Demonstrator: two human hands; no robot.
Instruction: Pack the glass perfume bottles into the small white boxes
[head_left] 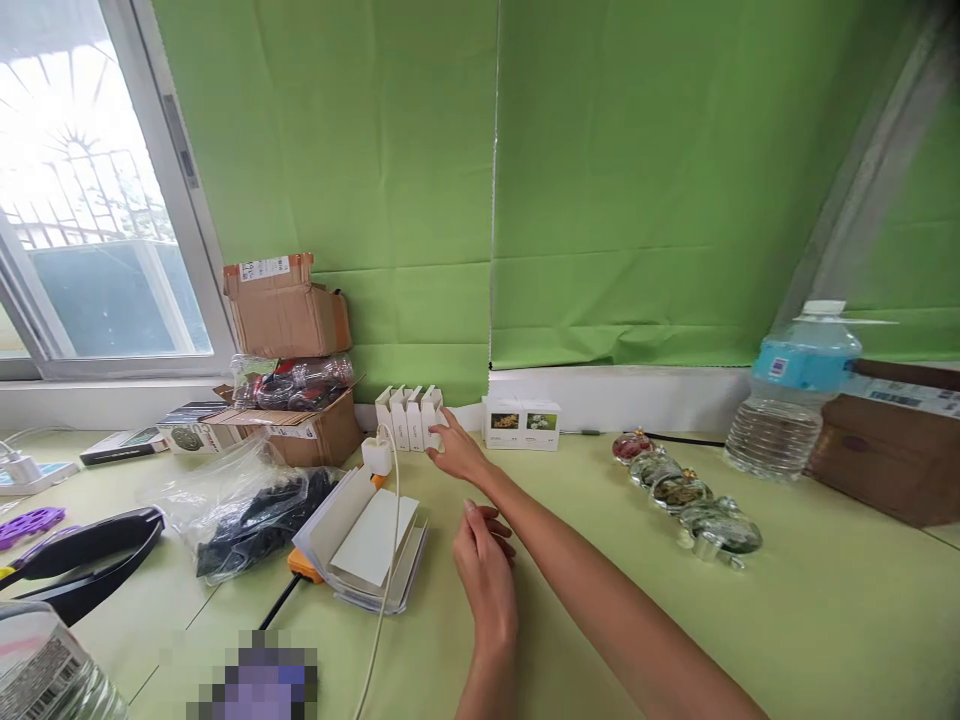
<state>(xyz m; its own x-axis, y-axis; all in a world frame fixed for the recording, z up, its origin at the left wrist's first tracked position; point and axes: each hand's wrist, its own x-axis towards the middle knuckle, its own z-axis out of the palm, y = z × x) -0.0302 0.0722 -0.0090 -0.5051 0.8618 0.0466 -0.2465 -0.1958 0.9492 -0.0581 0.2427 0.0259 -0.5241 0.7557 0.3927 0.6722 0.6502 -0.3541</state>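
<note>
A row of slim white boxes point(407, 422) stands upright against the wall, under the green blind. My right hand point(457, 452) reaches across to the rightmost box point(432, 410), its thumb and fingers bent around that box's near right edge. Lower down, my left hand point(486, 560) hovers close under my right forearm. Its fingers are loosely curled and apart, and nothing shows in them. To the right of the row, two white cartons with flower pictures point(522, 424) stand side by side. A white charger plug point(377, 456) with a cable sits just left of my right hand.
An open notepad point(375, 540) lies across an orange power strip point(304, 566). Cardboard boxes point(281, 315) and a plastic bag of black material point(255, 530) are on the left. On the right are round glass jars point(682, 490), a large water bottle point(795, 400) and a brown box point(877, 450).
</note>
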